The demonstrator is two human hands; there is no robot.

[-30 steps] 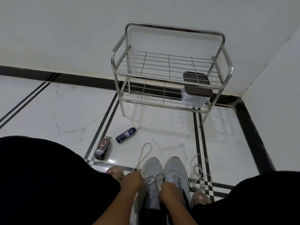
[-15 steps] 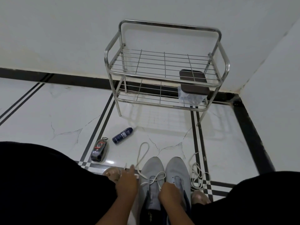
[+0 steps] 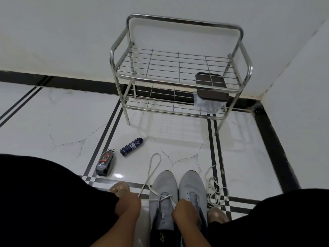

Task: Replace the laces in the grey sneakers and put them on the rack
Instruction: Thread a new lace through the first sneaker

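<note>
Open floor lies between the grey sneakers (image 3: pixel 178 191) and the metal rack (image 3: pixel 178 68), crossed only by a white lace loop (image 3: pixel 154 168). To the left, a dark spray can (image 3: pixel 131 146) and a shoe-polish sponge case (image 3: pixel 105 164) lie on the tiles. A loose lace pile (image 3: pixel 214 191) lies just right of the sneakers. A brown-lidded clear container (image 3: pixel 210 93) fills the lower shelf's right end.

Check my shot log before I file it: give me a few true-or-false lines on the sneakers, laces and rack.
1. Both grey sneakers sit on the rack. False: they are on the floor.
2. The left hand pulls a white lace from the left sneaker. True.
3. A loose lace lies right of the sneakers. True.
4. The blue spray can stands upright. False: it lies on its side.
5. The right hand is at the laces. True.
</note>
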